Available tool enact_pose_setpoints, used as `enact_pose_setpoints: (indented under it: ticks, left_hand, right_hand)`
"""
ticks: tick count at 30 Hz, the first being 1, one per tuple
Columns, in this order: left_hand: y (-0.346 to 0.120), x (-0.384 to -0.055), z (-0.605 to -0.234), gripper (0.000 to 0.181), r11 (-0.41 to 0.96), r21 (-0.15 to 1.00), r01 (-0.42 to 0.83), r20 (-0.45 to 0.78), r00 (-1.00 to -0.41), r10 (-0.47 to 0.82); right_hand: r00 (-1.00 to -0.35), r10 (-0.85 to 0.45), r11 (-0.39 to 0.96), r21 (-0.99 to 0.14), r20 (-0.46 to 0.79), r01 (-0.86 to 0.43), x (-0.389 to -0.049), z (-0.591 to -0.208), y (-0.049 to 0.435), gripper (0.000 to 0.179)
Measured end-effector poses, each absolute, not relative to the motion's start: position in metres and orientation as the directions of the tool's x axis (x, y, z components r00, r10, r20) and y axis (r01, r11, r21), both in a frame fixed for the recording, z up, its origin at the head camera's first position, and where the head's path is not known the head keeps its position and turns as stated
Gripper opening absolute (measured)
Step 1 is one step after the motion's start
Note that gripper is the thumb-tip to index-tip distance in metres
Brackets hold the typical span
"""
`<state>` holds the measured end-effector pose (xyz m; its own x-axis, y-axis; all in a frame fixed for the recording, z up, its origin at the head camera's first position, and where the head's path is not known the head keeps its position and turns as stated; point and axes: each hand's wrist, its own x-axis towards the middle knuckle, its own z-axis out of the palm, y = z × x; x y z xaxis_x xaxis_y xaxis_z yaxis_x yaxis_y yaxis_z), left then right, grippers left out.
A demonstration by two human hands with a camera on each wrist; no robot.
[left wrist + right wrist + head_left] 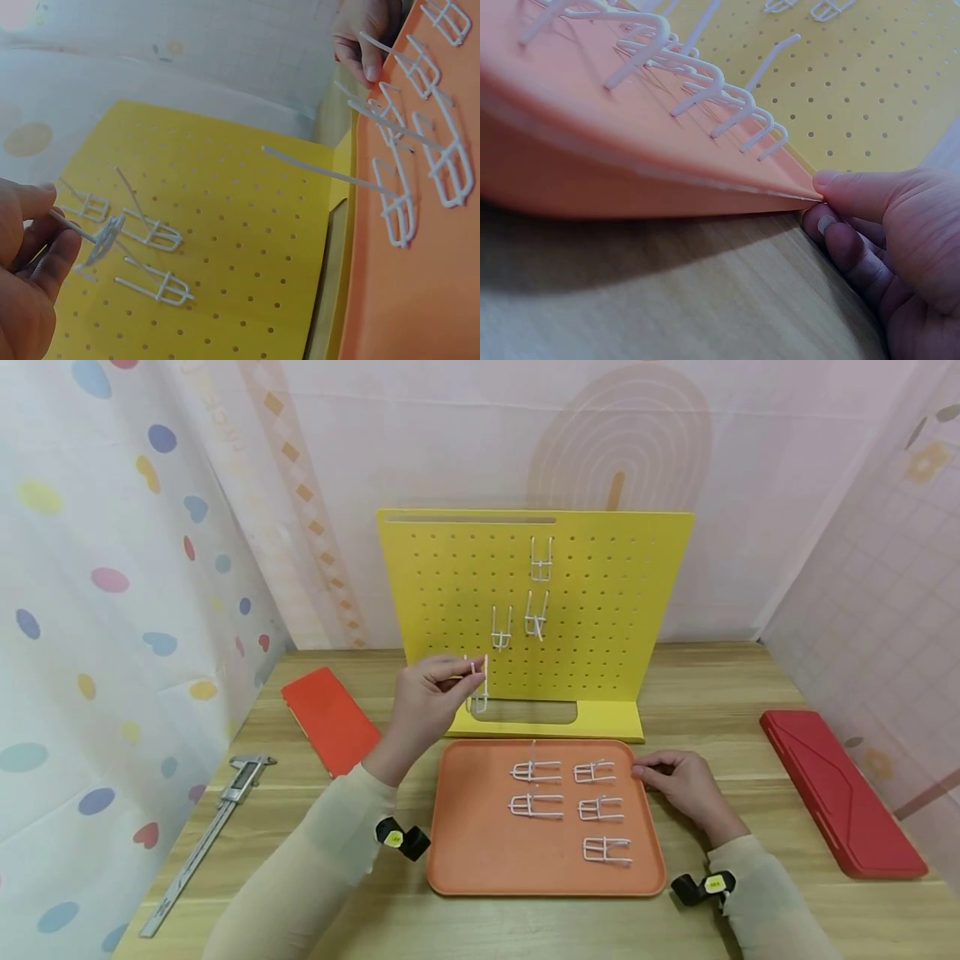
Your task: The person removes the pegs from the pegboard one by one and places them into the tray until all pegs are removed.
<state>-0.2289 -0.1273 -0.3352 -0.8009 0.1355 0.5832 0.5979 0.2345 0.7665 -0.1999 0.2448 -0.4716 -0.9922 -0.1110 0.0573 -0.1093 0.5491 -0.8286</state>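
My left hand (435, 697) pinches a white wire pegboard hook (105, 238) between thumb and fingers, in front of the lower left of the yellow pegboard (600, 610). Three similar hooks hang on that board: an upper hook (541, 562), a middle hook (536, 624) and a left hook (502, 635). On the right, my right hand (682, 781) pinches the rim of the orange tray (727, 187) near its far right corner, thumb above and fingers below. Several white hooks lie in the tray, among them a front hook (606, 850).
A red-orange flat case (330, 718) and a digital caliper (213, 839) lie on the wooden table at the left. At the right edge lies a dark red case (843, 793). Patterned curtains (465, 435) enclose the table at the back and sides.
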Motion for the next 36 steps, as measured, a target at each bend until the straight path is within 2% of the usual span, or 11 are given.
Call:
enact_pose_setpoints:
  ticks: [11,18,25,31,36]
  left_hand:
    - [-0.139,-0.214,-0.351,0.020,0.304,0.772,0.558,0.539,-0.829,0.150]
    - [-0.139,-0.204,-0.355,0.019,0.323,0.758,0.566,0.544,-0.823,0.164]
    - [-0.130,-0.183,-0.362,0.015,0.327,0.735,0.594,0.537,-0.805,0.254]
    - [-0.117,-0.163,-0.377,0.011,0.256,0.725,0.640,0.544,-0.759,0.357]
    - [-0.103,-0.153,-0.389,0.009,0.202,0.766,0.610,0.478,-0.752,0.454]
  right_hand:
    - [-0.992,-0.113,0.562,-0.820,0.060,-0.113,-0.199,-0.475,0.247,0.019]
    - [-0.990,-0.118,0.555,-0.822,0.073,-0.127,-0.201,-0.473,0.247,0.020]
    - [-0.990,-0.122,0.539,-0.833,0.068,-0.124,-0.201,-0.475,0.246,0.021]
    - [-0.988,-0.132,0.536,-0.833,0.079,-0.138,-0.202,-0.477,0.247,0.020]
    - [-0.988,-0.129,0.526,-0.840,0.079,-0.136,-0.203,-0.477,0.249,0.020]
